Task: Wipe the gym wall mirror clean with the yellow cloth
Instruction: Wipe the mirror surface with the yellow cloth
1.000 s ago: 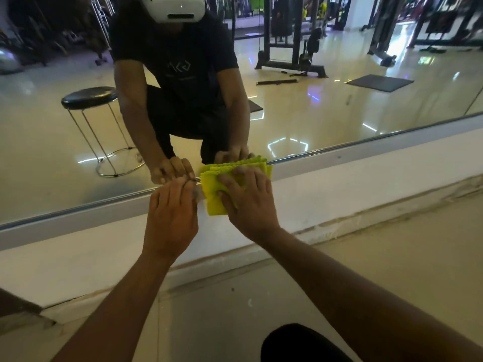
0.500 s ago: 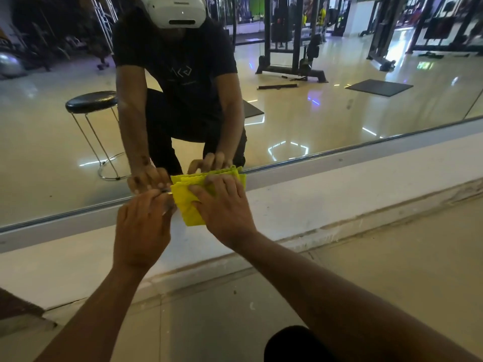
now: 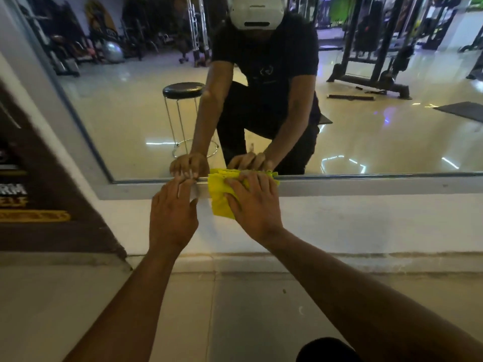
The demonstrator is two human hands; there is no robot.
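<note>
At the far left we see a dark brown wall panel [image 3: 44, 178] with partly legible lettering and a yellow band. Beside it runs the grey frame [image 3: 86, 158] of the wall mirror [image 3: 130, 113], slanting down to the lower left corner of the glass. Reflected in the glass we see a black round stool [image 3: 183, 90] on thin metal legs and, to its right, the crouching person.

Our left hand [image 3: 173, 212] lies flat against the bottom frame near that corner. Its fingers [image 3: 183, 185] are extended and hold nothing; the tips touch the lower edge of the glass.

Just beside it, our right hand [image 3: 254, 205] presses the yellow cloth [image 3: 218, 197] against the bottom frame and the lower edge of the glass. The fingers are spread and nearly straight on top of the cloth, not wrapped around it. The cloth is folded; its left part and lower corner show past the hand, and its top edge meets its own reflection.

Below the frame we see a white wall strip [image 3: 366, 226], then the pale floor [image 3: 235, 309]. Farther right, the mirror reflects a black weight machine [image 3: 371, 74] and a dark mat [image 3: 462, 111] on the glossy floor.
</note>
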